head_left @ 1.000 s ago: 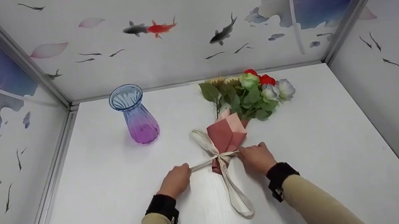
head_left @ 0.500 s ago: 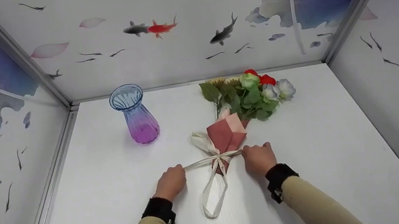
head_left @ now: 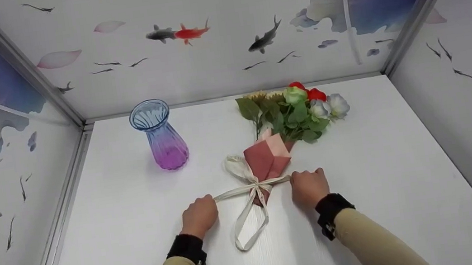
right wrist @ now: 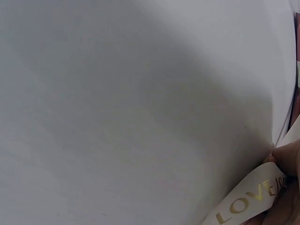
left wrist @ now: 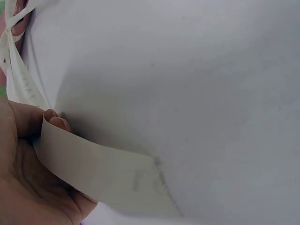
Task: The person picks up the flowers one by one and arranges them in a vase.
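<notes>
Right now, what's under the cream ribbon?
Pink wrapping paper, visible above and below the knot; through the lower loop, white table. The patch directly beneath the knot is covered.

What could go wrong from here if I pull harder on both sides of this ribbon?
The left hand and right hand grip opposite sides of the ribbon; pulling might draw the loops through the knot. The ribbon crosses the wrapping paper near its narrow end, so a hard tug could crease it. Neither hand pins the bouquet, so uneven pulling may drag it askew.
</notes>
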